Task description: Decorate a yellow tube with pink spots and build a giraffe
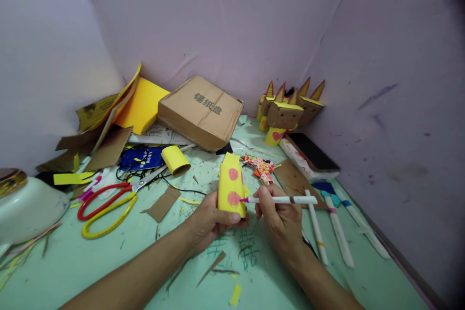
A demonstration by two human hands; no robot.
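My left hand (209,223) grips the lower end of a yellow paper tube (225,185), thumb across its front. Two pinkish-red dots show on the face of the tube. My right hand (279,213) is closed around a white marker (279,199), whose pink tip touches the edge of the lower dot. A second yellow tube (176,161) lies on its side to the left. Scissors (112,203) with one red and one yellow handle rest beyond my left forearm. Several white markers (337,230) lie to the right of my right hand.
A brown cardboard box (201,111) leans at the back beside yellow sheets (140,104) and cardboard pieces. Cardboard figures (285,115) with spiky tops stand at the back right, near a phone (312,151) on a white box. A white rounded object (32,208) is at left. Paper scraps litter the green tabletop.
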